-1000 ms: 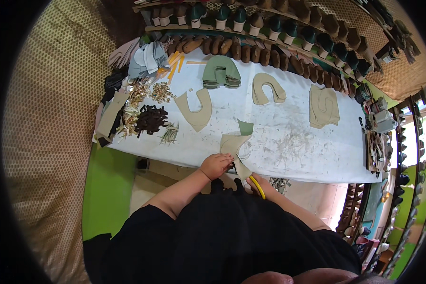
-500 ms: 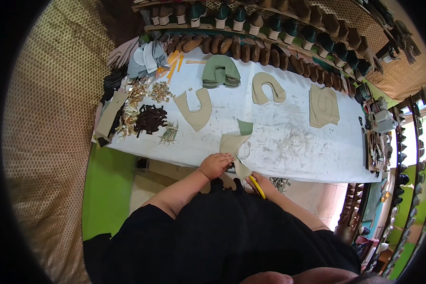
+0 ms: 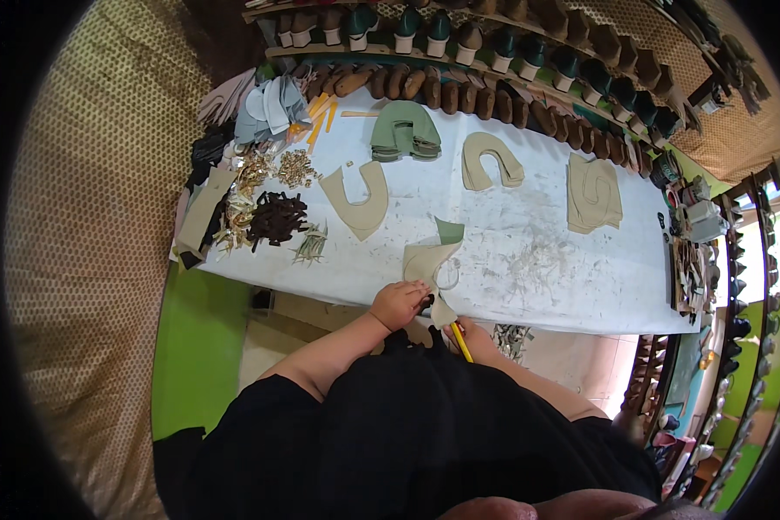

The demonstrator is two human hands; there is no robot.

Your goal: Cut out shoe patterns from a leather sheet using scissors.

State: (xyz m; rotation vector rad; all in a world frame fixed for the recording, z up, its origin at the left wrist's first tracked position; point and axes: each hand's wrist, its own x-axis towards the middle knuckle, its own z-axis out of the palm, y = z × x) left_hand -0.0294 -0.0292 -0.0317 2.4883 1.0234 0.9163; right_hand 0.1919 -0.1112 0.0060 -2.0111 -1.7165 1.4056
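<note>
At the table's front edge, my left hand (image 3: 396,305) grips a beige sheet of shoe material (image 3: 426,262), its fingers on top of it. One corner of this sheet folds up and shows a green side. My right hand (image 3: 475,337) is closed around the yellow handle of a pair of scissors (image 3: 462,342), just right of the sheet's near end. The blades are mostly hidden by the material. A thin curled strip (image 3: 449,276) lies along the sheet's right edge.
The white-covered table (image 3: 511,286) holds U-shaped beige pieces (image 3: 373,212), a green stack (image 3: 405,130), another beige stack (image 3: 594,198), dark brown bits (image 3: 277,217) and gold-coloured parts (image 3: 296,167). Shoe lasts (image 3: 485,102) line the back edge. Shelves of shoes (image 3: 504,54) stand behind.
The scissors' handle has swung to a steeper angle and shifted slightly left with my right hand. The blade that showed over the sheet is now hidden. My left hand has moved slightly right.
</note>
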